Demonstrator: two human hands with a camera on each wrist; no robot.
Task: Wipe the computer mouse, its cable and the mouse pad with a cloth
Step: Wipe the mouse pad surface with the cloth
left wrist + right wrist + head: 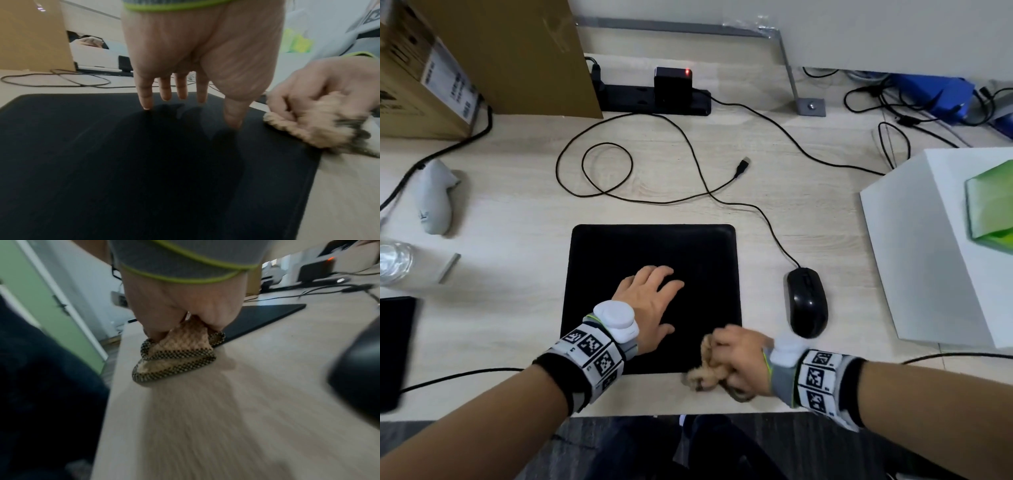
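A black mouse pad [688,246] lies flat in the middle of the wooden desk. My left hand [650,301] rests on it with straight, spread fingers [147,100], pressing it down. My right hand [736,359] grips a bunched beige cloth [705,373] with a dark checked border [174,353] at the pad's near right corner [304,162]. The black mouse [806,301] sits on the desk right of the pad. Its thin cable [688,150] loops across the desk behind the pad and ends in a loose USB plug [742,168].
A white box [928,246] with a green packet stands right of the mouse. Cardboard boxes [510,54] and a black power strip [654,99] line the back. A white controller [436,198], a clear bottle [393,260] and a dark device [393,342] lie at left. The desk's front edge [688,413] is close.
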